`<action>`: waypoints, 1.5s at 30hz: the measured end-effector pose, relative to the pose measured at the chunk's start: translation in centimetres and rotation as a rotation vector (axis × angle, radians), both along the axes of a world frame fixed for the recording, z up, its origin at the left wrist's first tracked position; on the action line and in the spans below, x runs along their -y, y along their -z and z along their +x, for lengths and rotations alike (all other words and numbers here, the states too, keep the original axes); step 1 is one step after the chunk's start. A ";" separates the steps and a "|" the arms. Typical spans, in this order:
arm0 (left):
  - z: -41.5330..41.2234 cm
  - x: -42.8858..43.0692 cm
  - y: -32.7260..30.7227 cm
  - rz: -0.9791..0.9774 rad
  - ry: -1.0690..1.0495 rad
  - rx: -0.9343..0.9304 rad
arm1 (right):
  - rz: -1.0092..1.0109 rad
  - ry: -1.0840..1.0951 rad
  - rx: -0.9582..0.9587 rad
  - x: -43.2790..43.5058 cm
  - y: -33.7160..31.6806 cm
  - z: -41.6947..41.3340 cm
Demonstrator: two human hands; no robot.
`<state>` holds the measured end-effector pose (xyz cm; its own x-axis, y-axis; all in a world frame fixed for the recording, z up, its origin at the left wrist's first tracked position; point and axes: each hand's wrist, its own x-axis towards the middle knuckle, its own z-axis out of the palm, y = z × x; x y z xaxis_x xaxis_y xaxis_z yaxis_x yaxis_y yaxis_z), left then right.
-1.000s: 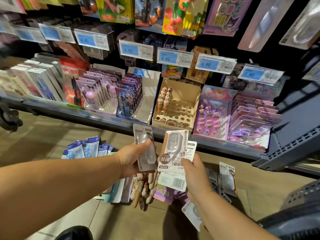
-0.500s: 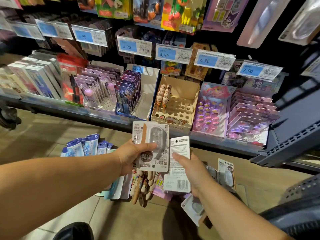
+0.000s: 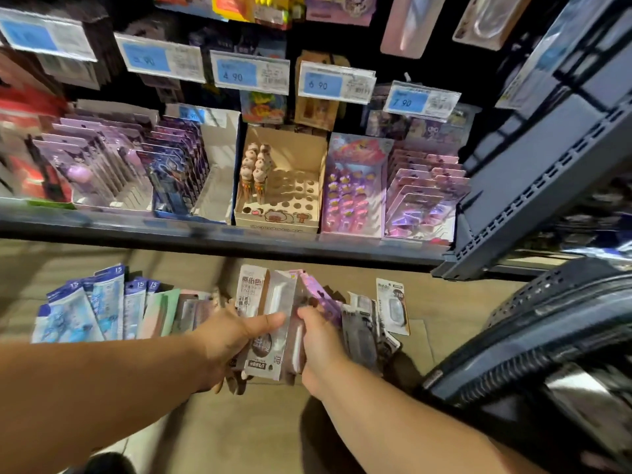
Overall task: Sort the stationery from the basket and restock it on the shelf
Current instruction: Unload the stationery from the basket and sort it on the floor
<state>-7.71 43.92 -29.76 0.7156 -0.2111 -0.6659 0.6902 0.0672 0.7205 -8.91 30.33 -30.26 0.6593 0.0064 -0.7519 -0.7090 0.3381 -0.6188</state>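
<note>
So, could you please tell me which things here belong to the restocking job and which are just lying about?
Job in hand:
- white carded packs, held by left hand and right hand
- blue packs on the floor
- shelf

Lying about:
- price tags
- pen box, already stocked

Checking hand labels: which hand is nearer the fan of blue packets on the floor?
Left. The left hand sits just right of the blue packets, gripping the held cards. The right hand is beyond those cards, farther right.
</note>
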 end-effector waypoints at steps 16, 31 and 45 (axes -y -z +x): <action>-3.4 10.7 7.9 0.008 0.003 -0.212 | -0.551 0.255 0.016 9.5 5.7 0.0; -2.7 11.2 7.6 0.392 0.208 0.045 | -0.702 -0.108 -0.095 11.2 7.6 1.7; -2.5 11.4 5.9 0.588 0.273 0.248 | -0.798 -0.378 0.098 11.9 5.3 -0.3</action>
